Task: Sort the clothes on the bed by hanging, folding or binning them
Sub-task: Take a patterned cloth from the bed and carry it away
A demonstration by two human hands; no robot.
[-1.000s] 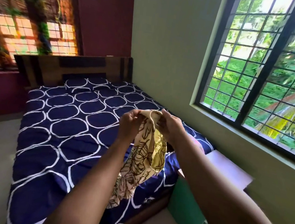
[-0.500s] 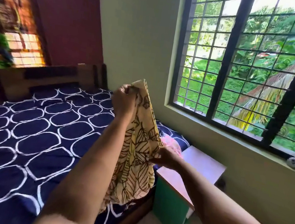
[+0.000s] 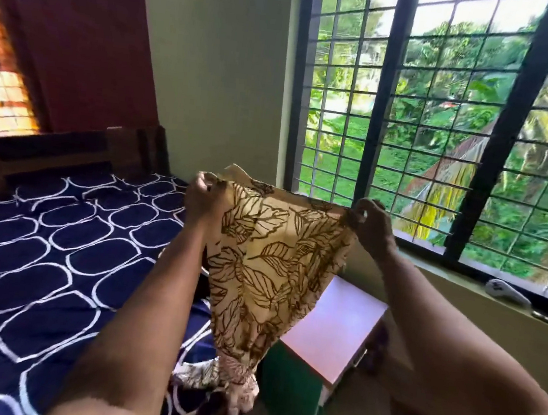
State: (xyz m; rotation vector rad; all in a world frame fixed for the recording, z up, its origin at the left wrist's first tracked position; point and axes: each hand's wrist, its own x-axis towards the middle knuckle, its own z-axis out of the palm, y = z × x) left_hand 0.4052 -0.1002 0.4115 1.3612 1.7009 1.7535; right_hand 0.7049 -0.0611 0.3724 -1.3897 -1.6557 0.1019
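Ideally, left hand [image 3: 204,199] and right hand [image 3: 372,226], each pinching a top corner of the leaf-print garment [image 3: 272,269] hanging by the right edge of the bed [image 3: 51,266], draw it taut and level before folding.

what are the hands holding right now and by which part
Both hands hold one leaf-print garment by its top edge: the left hand pinches the left corner, the right hand the right corner, and the rest hangs down.

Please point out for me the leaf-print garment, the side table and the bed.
leaf-print garment [image 3: 268,268], head view, middle of the hanging cloth
side table [image 3: 333,328], head view, its pale top
bed [image 3: 51,266], head view, bare navy sheet
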